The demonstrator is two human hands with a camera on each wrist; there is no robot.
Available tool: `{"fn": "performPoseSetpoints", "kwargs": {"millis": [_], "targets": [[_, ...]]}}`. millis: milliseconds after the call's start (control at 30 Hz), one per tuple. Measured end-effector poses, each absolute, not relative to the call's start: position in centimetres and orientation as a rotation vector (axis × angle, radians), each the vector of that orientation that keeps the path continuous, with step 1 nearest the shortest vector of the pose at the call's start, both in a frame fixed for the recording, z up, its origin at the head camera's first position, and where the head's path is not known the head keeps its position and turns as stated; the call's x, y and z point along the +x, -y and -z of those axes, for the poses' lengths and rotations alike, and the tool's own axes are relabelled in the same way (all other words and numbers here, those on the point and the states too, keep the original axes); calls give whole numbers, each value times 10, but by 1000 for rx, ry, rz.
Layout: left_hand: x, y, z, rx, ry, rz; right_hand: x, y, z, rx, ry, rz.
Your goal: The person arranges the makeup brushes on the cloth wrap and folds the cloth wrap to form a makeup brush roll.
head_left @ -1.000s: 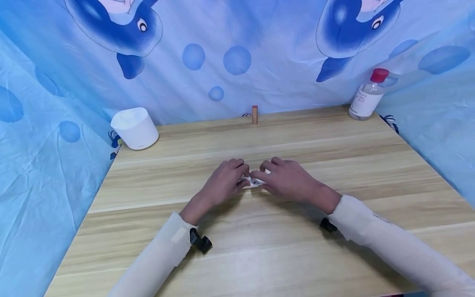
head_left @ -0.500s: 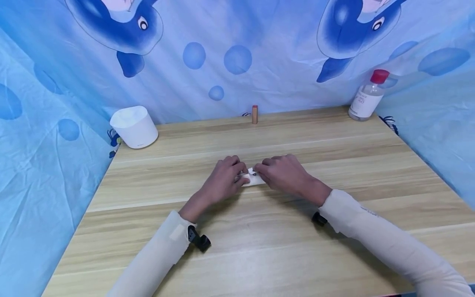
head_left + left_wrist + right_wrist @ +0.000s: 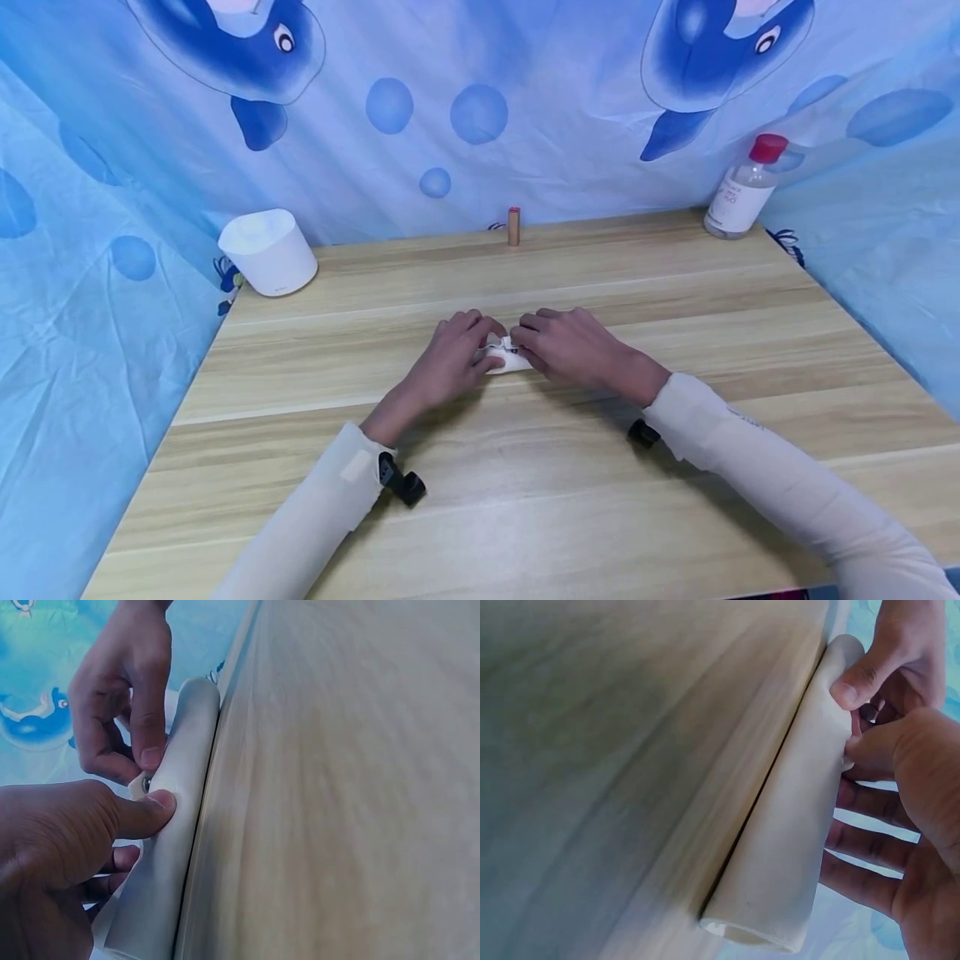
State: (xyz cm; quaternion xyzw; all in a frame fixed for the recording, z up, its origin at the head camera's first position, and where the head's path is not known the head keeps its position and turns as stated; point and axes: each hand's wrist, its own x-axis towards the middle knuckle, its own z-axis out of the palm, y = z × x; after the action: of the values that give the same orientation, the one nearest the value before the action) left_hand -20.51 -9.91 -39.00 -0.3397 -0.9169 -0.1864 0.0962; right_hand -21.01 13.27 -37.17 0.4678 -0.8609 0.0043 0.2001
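A slim white pouch (image 3: 512, 362), soft and rolled like a tube, lies on the wooden table between both hands. A small metal snap (image 3: 145, 784) shows on its flap in the left wrist view. My left hand (image 3: 444, 360) grips the pouch's left part, thumb on the near side and fingers behind. My right hand (image 3: 573, 346) pinches the flap edge beside the snap, its other fingers behind the pouch (image 3: 780, 832). The fingertips of both hands nearly meet at the snap. What the pouch contains is hidden.
A white cup-like container (image 3: 270, 254) stands at the table's back left corner. A small brown upright stick (image 3: 513, 227) is at the back edge. A clear bottle with a red cap (image 3: 738, 196) stands back right. Blue printed cloth (image 3: 555, 92) hangs behind.
My right hand has moved slightly left and its fingers have closed in on the flap near the snap. More of the pouch's white front shows. The left hand has barely shifted.
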Motion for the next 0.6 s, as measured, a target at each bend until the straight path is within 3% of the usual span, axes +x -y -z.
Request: {"fn": "performPoseSetpoints", "kwargs": {"millis": [600], "targets": [[-205,104,392,-1023,2692,504,-195,-120,372,1352,2347,202]]}}
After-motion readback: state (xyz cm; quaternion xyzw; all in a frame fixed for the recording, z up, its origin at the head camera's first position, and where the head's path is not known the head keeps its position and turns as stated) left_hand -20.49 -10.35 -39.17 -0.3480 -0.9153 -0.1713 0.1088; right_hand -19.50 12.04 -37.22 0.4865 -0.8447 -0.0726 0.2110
